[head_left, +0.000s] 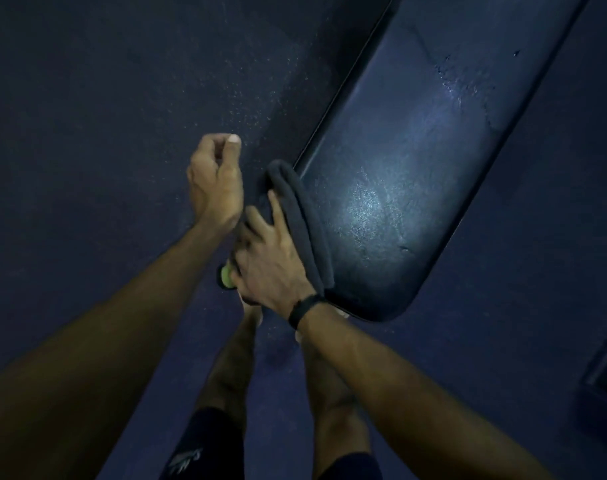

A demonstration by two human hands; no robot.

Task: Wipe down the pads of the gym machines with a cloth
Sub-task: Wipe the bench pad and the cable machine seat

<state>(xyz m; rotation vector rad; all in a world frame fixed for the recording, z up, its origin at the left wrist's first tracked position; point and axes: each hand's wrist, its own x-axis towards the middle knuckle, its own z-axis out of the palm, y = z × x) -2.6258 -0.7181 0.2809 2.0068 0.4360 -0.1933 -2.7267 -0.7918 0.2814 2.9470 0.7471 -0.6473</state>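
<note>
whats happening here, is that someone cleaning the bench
Yes. A person is wiping a long dark bench pad with a folded dark cloth. Their right hand presses the cloth against the pad's left edge, near its rounded near end. The left hand hangs loosely curled beside it, over the floor, holding nothing visible. A sheen shows on the middle of the pad. A small yellow-green object peeks out by the right hand; what it is cannot be told.
</note>
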